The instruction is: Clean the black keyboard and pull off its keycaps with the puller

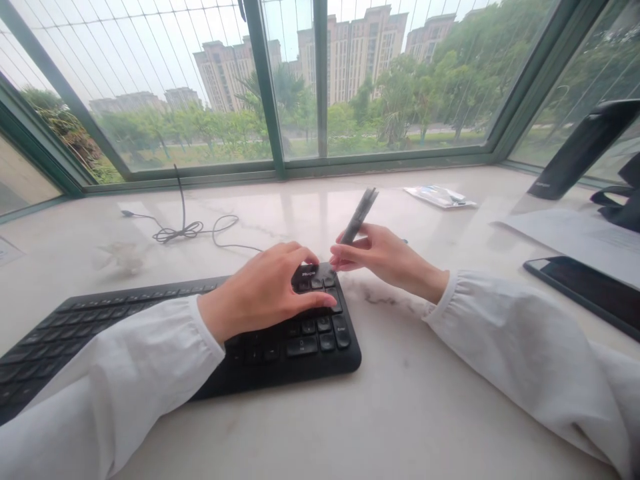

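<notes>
The right hand (385,257) pinches a slim grey stick-shaped object (360,215) upright between its fingers, just beside the left hand (263,293), which lies spread over the number keys of a black keyboard (305,347). A white marble counter (400,400) holds a coiled black cable (183,230) upper left and a phone (585,287) at right, beneath a wide window (400,87).

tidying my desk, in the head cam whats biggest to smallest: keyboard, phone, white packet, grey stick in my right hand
Largest to smallest:
1. keyboard
2. phone, partly cut off by the picture's edge
3. white packet and grey stick: too alike to rank, and the stick is nearer the camera
</notes>
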`<action>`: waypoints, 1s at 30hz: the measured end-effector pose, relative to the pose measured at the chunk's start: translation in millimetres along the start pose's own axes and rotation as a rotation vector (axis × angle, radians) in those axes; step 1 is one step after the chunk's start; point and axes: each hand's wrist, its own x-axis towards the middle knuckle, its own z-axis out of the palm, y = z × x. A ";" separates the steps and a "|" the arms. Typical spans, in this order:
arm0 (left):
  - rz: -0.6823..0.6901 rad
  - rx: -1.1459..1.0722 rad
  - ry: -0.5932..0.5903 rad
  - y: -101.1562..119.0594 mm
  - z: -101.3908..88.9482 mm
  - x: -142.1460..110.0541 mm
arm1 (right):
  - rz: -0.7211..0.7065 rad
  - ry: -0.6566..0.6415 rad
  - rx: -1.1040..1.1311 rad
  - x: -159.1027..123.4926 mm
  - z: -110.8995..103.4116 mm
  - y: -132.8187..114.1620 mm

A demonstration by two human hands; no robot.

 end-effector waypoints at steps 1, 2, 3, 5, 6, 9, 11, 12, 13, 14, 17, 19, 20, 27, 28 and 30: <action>-0.001 0.001 -0.028 -0.8 0.0 -0.8 | 0.034 0.012 0.003 -0.4 0.4 -2.0; 0.004 0.004 -0.049 -1.5 0.1 -1.5 | 0.063 0.027 0.003 -1.0 0.8 -4.2; 0.014 0.009 -0.062 -2.3 0.0 -2.1 | 0.085 0.044 0.000 -1.7 1.2 -6.3; 0.037 0.016 -0.077 -4.0 -0.5 -3.0 | 0.107 0.071 -0.011 -3.0 1.7 -9.7; 0.046 0.013 -0.086 -5.0 -1.1 -3.2 | 0.109 0.079 -0.021 -3.6 1.8 -10.8; 0.062 -0.020 -0.122 -8.0 -3.7 -3.6 | 0.127 0.094 -0.063 -4.7 1.8 -12.8; 0.075 -0.056 -0.138 -9.5 -5.5 -3.8 | 0.144 0.097 -0.090 -5.2 1.8 -13.5; 0.082 -0.074 -0.141 -10.0 -6.1 -3.8 | 0.148 0.097 -0.095 -5.4 1.9 -13.7; 0.087 -0.090 -0.141 -10.3 -6.5 -3.8 | 0.150 0.097 -0.093 -5.6 2.1 -13.8; 0.088 -0.101 -0.140 -10.4 -6.7 -3.7 | 0.151 0.099 -0.086 -5.8 2.4 -13.8; 0.084 -0.114 -0.135 -10.3 -6.1 -3.5 | 0.149 0.109 -0.057 -6.6 3.1 -12.7; 0.082 -0.112 -0.138 -9.9 -5.6 -3.5 | 0.132 0.114 -0.073 -7.7 3.2 -11.4; 0.082 -0.112 -0.140 -9.7 -5.4 -3.6 | 0.111 0.120 -0.105 -8.4 3.1 -10.7; 0.090 -0.102 -0.138 -7.8 -4.6 -4.1 | -0.189 0.143 -0.285 -13.6 5.2 -3.4; 0.092 -0.099 -0.137 -7.7 -4.5 -3.8 | -0.207 0.136 -0.271 -13.8 6.0 -2.3; 0.101 -0.088 -0.132 -7.8 -4.6 -3.2 | -0.217 0.136 -0.252 -13.9 7.1 -0.8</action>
